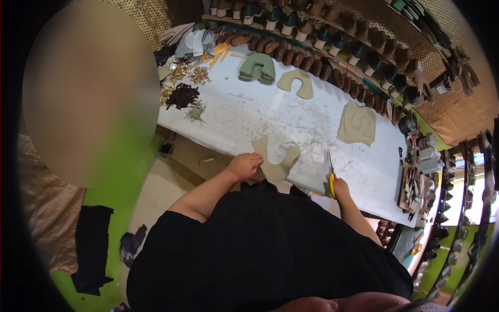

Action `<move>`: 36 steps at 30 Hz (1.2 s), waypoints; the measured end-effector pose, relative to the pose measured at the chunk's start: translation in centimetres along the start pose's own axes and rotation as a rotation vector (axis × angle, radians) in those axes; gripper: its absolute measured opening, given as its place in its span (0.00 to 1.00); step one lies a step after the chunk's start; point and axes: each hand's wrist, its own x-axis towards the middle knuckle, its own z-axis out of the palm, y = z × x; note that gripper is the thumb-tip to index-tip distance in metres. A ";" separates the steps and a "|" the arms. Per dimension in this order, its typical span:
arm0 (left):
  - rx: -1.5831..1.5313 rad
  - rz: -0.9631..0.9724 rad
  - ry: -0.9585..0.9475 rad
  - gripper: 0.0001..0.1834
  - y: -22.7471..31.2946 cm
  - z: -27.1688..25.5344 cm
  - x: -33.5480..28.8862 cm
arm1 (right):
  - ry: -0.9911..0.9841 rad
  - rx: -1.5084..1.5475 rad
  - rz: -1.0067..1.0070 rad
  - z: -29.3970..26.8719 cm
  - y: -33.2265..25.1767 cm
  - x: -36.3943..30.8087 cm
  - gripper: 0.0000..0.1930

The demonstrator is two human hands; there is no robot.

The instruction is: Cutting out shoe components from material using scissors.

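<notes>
My right hand (339, 188) is closed round the yellow handles of a pair of scissors (332, 179), near the table's front edge. The blades point away from me, towards the far side. A beige U-shaped piece of sheet material (280, 165) lies at the near edge in front of my body, its opening facing away. My left hand (246, 166) grips the left arm of this piece, with the thumb hidden. Further back are a similar beige piece (296, 83) and a stack of green U-shaped pieces (257, 68). To the right sits a stack of flat beige pieces (357, 124).
The white-covered table (234, 114) is strewn with small scraps. At its left end are dark brown strips (183, 96), gold-coloured bits (200, 76) and yellow strips (221, 52). Racks of shoe forms (306, 63) line the back. Tools and boxes (416, 179) crowd the right end.
</notes>
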 end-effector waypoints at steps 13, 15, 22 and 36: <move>0.030 -0.242 0.195 0.13 3.4 0.8 7.1 | 0.085 -0.111 -0.085 -5.1 5.3 1.2 0.34; 0.136 -0.260 0.218 0.12 3.9 1.8 8.7 | 0.084 -0.106 -0.147 -5.1 5.7 1.9 0.33; 0.313 -0.343 0.210 0.06 5.7 4.5 14.2 | 0.000 -0.145 -0.262 -5.4 7.1 3.4 0.29; 0.228 -0.777 0.682 0.03 -0.7 1.9 9.4 | -0.044 -0.119 -0.343 -6.8 7.2 3.4 0.30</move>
